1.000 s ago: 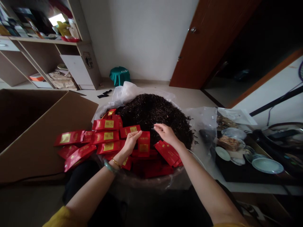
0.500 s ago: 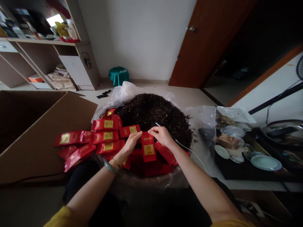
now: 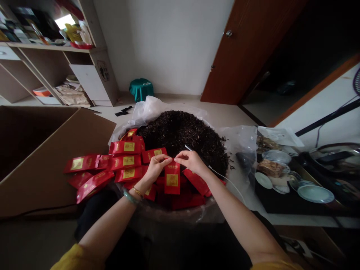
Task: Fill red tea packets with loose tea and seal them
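Observation:
Between my hands a small red tea packet (image 3: 172, 180) with a gold square label hangs nearly upright. My left hand (image 3: 157, 167), with bangles at its wrist, pinches the packet's top left corner. My right hand (image 3: 190, 162) pinches the top edge at the right, fingertips close to the left ones. A thin pale rod-like thing (image 3: 188, 147) shows past my right knuckles; whether the hand holds it I cannot tell. Behind my hands a heap of dark loose tea leaves (image 3: 182, 129) fills a wide container lined with clear plastic (image 3: 149, 107). Several more red packets (image 3: 126, 161) lie at the left and below.
An open cardboard box (image 3: 64, 150) stands at my left. To the right, a dark tray (image 3: 270, 202) carries dishes, including a pale plate (image 3: 315, 194). A teal-covered bin (image 3: 141, 90) stands by the wall, near a brown door (image 3: 242, 48). Shelves (image 3: 56, 48) fill the far left.
Both hands have drawn closer together along the packet's top edge. The packet has shifted slightly left and down and hangs straighter. The surrounding packets and tea leaves look unchanged.

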`<state>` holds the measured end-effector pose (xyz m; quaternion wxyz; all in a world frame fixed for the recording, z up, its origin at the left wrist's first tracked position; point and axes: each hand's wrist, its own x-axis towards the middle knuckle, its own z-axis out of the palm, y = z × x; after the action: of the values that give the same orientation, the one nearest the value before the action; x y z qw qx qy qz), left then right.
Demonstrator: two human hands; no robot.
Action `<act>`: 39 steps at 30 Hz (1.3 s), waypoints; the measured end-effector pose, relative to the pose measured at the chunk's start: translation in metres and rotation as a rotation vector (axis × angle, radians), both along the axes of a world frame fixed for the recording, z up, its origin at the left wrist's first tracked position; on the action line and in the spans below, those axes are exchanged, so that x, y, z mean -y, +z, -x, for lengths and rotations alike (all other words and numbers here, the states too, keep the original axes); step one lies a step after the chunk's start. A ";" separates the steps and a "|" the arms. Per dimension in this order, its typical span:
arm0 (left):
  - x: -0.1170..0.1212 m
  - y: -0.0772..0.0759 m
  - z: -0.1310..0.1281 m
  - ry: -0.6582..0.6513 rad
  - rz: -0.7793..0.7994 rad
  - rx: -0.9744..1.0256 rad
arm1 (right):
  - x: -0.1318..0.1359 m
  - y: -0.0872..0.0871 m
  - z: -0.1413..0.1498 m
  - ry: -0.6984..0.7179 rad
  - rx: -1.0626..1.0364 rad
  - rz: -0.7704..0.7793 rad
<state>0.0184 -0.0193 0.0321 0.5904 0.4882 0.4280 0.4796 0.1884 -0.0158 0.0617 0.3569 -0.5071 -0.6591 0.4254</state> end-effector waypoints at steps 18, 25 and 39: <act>-0.008 0.004 0.003 0.442 -0.110 0.387 | -0.010 -0.006 -0.039 -0.027 0.686 0.110; -0.010 -0.010 -0.004 0.271 0.029 0.282 | 0.002 -0.013 -0.026 0.119 1.118 0.161; -0.002 -0.024 -0.013 0.128 -0.042 -0.138 | -0.013 -0.015 -0.024 -0.201 0.458 -0.480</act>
<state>0.0312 -0.0174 0.0077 0.5173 0.5040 0.4876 0.4906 0.2125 -0.0023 0.0472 0.3493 -0.5534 -0.7500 0.0961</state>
